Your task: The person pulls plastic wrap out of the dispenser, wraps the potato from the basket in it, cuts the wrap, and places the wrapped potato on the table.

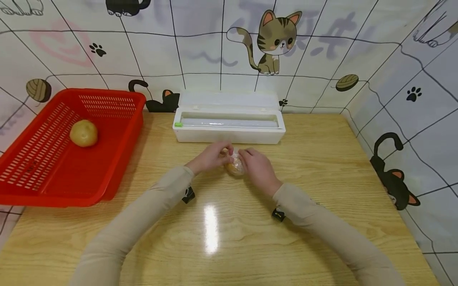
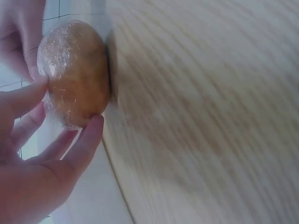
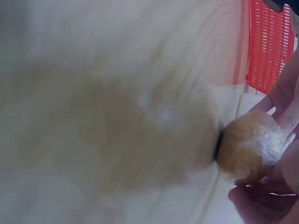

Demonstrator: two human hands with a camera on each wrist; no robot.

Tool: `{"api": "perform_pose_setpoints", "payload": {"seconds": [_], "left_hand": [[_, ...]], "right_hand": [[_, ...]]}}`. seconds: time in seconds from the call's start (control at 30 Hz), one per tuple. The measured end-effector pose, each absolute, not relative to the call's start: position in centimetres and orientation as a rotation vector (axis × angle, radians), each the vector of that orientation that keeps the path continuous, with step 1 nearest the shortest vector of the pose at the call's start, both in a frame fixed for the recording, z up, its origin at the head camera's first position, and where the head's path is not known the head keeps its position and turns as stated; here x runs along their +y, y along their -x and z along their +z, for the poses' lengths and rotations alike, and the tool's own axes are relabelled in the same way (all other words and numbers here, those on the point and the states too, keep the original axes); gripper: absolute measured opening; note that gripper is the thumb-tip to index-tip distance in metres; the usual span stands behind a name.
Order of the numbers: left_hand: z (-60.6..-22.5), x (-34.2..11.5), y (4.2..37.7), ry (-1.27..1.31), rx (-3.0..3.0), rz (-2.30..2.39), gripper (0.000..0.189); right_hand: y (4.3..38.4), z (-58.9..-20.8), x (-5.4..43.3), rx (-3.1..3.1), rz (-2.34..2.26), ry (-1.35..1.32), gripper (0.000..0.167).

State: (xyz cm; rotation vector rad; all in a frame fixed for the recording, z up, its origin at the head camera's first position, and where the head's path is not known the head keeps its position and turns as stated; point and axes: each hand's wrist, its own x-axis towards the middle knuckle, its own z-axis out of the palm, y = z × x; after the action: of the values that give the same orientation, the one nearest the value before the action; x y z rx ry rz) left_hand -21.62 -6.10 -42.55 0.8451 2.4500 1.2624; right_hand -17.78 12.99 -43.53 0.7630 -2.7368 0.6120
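Between both hands sits a potato [image 1: 235,167] wrapped in clear cling film, low on the wooden table. My left hand [image 1: 214,155] holds it from the left, fingertips pinching at the film near its top. From the right, my right hand [image 1: 260,169] grips it with bent fingers. The left wrist view shows the film creased and shiny over the potato [image 2: 77,77], with one fingertip pressed at its lower side. In the right wrist view the fingers curl around the wrapped potato [image 3: 245,147] from two sides.
A white cling film box [image 1: 229,136] with its lid up stands just behind the hands, a roll [image 1: 229,123] inside. At the left is a red plastic basket [image 1: 71,200] with one unwrapped potato [image 1: 84,133]. A cat-patterned cloth [image 1: 200,55] borders the table's back and right.
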Motion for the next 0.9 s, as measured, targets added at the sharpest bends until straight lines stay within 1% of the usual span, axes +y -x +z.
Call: {"api": "perform_pose_setpoints", "payload": {"seconds": [0.1, 0.17, 0.3, 0.43, 0.5, 0.63, 0.73, 0.83, 0.9], "left_hand": [[-42.7, -6.4, 21.5, -0.77, 2.376, 1.336, 0.009], [-42.9, -6.7, 21.6, -0.784, 2.359, 1.367, 0.007], [-43.1, -7.0, 21.4, -0.877, 2.403, 1.336, 0.014], [-43.3, -6.9, 21.2, -0.943, 2.481, 1.245, 0.021], [-43.4, -6.8, 21.1, -0.954, 2.522, 1.203, 0.027], [-43.5, -6.7, 21.0, -0.961, 2.606, 1.125, 0.04], [-43.3, -6.4, 20.8, -0.973, 2.687, 1.037, 0.039], [-43.1, -6.1, 20.4, -1.0, 2.775, 0.894, 0.039], [-43.0, -6.0, 20.1, -1.025, 2.821, 0.806, 0.039]], "right_hand": [[17.9, -43.4, 13.2, -2.839, 0.593, -0.763, 0.029], [18.1, -43.1, 13.4, -2.916, 0.673, -0.774, 0.034], [18.3, -42.5, 13.2, -3.069, 0.787, -0.851, 0.051], [18.4, -42.3, 13.0, -3.139, 0.722, -0.934, 0.066], [18.6, -42.3, 13.1, -3.152, 0.708, -0.962, 0.068], [19.2, -42.6, 13.4, -3.156, 0.81, -1.033, 0.066], [19.7, -42.6, 13.6, -3.154, 0.941, -1.058, 0.072], [20.1, -42.7, 13.5, -3.196, 0.975, -1.045, 0.079], [20.3, -42.7, 13.4, -3.225, 0.981, -1.025, 0.078]]}}
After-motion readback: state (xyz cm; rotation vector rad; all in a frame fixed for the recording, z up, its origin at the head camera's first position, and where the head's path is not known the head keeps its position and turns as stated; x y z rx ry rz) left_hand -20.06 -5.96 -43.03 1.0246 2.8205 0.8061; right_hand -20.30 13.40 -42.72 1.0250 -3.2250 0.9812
